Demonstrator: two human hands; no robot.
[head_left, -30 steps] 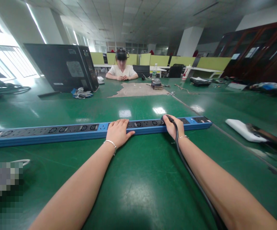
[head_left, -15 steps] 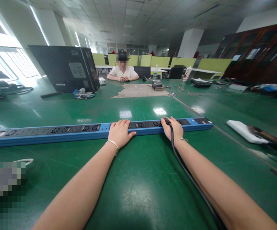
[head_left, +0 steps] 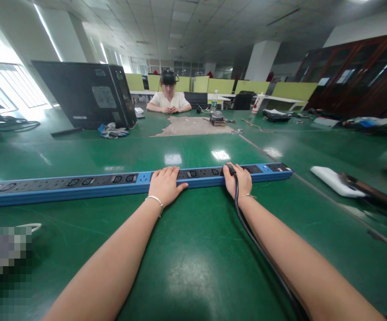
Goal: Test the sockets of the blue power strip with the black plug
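Observation:
A long blue power strip with black sockets lies across the green table. My left hand rests over the strip near its middle, fingers over the top and thumb stretched to the right along the near side. Farther right, my right hand is closed round the black plug of a cable, at the sockets of the strip. The plug's lower end is hidden, so how deep it sits cannot be seen. Its black cable runs down along my right forearm.
Across the table sits a person with hands together. A black computer case and gloves are at the back left. A bottle and a small device stand at the back. A white object lies at the right.
The whole view has shifted slightly, so things appear a little farther left. Both hands keep their places on the strip, and the right still holds the plug.

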